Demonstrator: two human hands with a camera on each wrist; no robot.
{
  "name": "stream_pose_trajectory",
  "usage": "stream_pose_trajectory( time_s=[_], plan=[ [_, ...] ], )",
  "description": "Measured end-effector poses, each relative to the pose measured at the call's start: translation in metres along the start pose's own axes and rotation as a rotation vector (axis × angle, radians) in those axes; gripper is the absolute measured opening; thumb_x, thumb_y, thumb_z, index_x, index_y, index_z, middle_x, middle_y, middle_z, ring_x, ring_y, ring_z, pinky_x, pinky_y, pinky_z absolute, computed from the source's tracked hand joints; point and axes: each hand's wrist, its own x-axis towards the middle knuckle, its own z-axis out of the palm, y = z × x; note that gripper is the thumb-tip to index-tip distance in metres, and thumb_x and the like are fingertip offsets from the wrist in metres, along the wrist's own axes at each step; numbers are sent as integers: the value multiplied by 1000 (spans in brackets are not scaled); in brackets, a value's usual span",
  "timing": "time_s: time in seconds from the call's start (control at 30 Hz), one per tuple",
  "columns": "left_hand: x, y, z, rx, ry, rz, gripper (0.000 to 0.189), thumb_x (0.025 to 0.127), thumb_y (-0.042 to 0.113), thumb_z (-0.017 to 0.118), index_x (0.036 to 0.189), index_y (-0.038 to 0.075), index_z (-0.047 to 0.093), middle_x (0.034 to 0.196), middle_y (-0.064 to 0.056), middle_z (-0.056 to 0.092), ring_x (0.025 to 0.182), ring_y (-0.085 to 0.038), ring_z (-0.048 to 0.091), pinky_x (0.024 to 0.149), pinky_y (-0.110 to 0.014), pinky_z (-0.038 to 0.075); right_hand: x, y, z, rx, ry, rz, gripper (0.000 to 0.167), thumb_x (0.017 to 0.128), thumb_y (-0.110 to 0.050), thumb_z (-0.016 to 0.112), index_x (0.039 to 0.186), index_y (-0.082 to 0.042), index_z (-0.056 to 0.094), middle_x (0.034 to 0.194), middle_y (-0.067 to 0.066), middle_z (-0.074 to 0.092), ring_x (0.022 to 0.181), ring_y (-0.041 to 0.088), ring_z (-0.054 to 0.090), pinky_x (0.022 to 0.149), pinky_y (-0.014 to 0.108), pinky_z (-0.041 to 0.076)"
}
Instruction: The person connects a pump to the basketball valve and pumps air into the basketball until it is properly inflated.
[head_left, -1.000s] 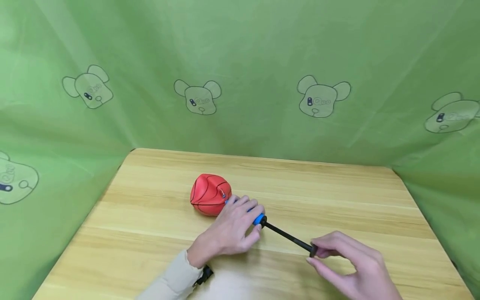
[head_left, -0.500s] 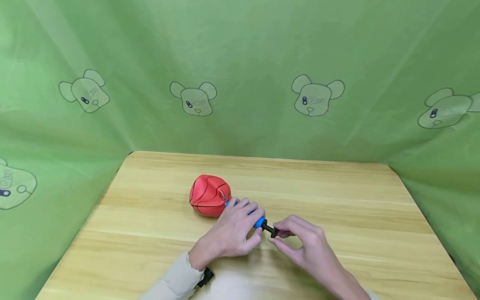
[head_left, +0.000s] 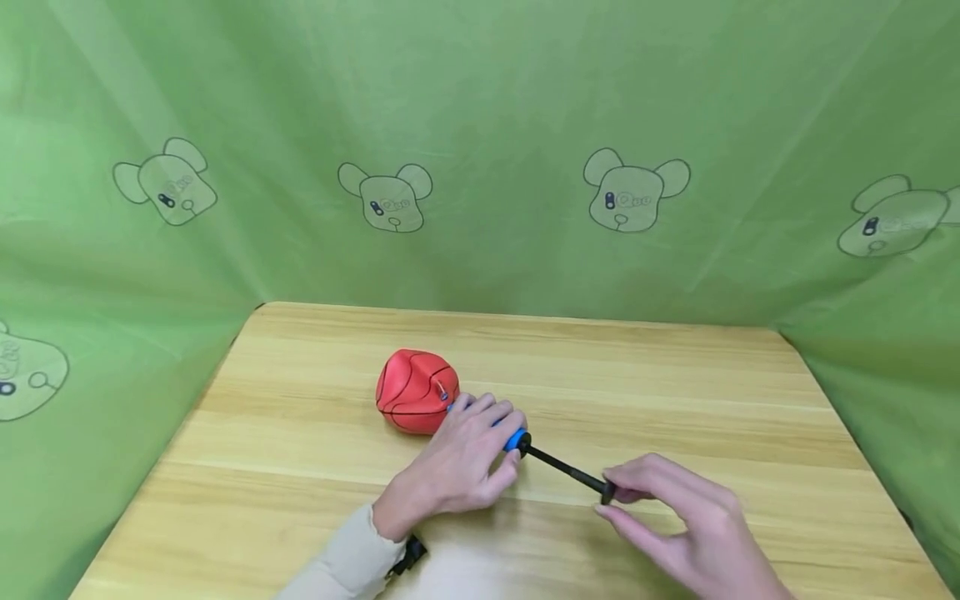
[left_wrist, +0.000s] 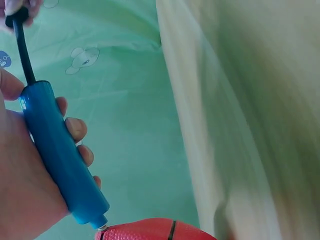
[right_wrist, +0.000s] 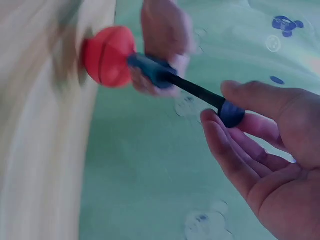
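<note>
My left hand (head_left: 467,460) wraps its fingers round the blue barrel of a hand pump (left_wrist: 65,155). The pump's tip meets a red ball (head_left: 414,392) with black lines, which is dented and only partly filled. A thin black rod (head_left: 564,468) extends far out of the barrel toward the right. At the rod's end, my right hand (head_left: 693,521) pinches the black knob (right_wrist: 231,114) between thumb and fingers. The left wrist view shows the pump's nozzle (left_wrist: 101,227) right at the ball's surface. Much of the barrel is hidden under the left hand in the head view.
A wood-grain table (head_left: 637,375) lies under the hands. Green cloth (head_left: 510,100) with bear-head prints hangs behind it and at both sides. By the left sleeve (head_left: 341,554) shows a small black object (head_left: 408,557).
The right hand pushed the rod most of the way into the barrel, then drew it out again to the right. The left hand and the ball stay nearly in place.
</note>
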Motion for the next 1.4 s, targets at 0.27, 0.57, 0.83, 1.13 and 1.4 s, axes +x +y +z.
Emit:
stream_pose_trajectory(
  time_s=[0.27,0.57,0.83,1.13,1.4],
  plan=[
    [-1,3,3,30,-15,9,20,91,34,46,102,20,55,97,7,52,86,-13,44,81,-35,36,1,25,49,18,-33,42,30,100,-33,65,100,-4,72,94,2,72,75,14,70,73,18,55],
    [-2,-1,2,13,-9,20,19,90,34,50,103,21,56,101,6,55,90,-12,46,83,-34,35,-2,17,34,48,-23,84,32,98,-37,65,101,-6,73,93,-3,71,75,9,69,72,17,55],
    [0,-5,-3,-8,5,-3,20,90,33,47,103,20,56,98,7,54,89,-12,45,85,-34,35,-6,-1,-7,59,45,61,26,88,-23,82,99,-1,73,87,-1,71,77,5,65,75,14,52],
    [-1,1,-5,26,-29,-21,19,92,33,46,104,21,55,98,8,53,87,-12,44,83,-35,35,2,14,28,13,9,38,34,100,-35,65,99,-2,73,91,1,72,75,10,69,73,16,55],
    [-1,1,-3,17,-31,-6,18,90,34,47,101,21,55,94,9,50,84,-12,42,81,-34,34,5,27,55,48,-104,134,22,97,-28,70,103,-7,71,96,-1,71,78,12,70,74,18,55]
  ],
)
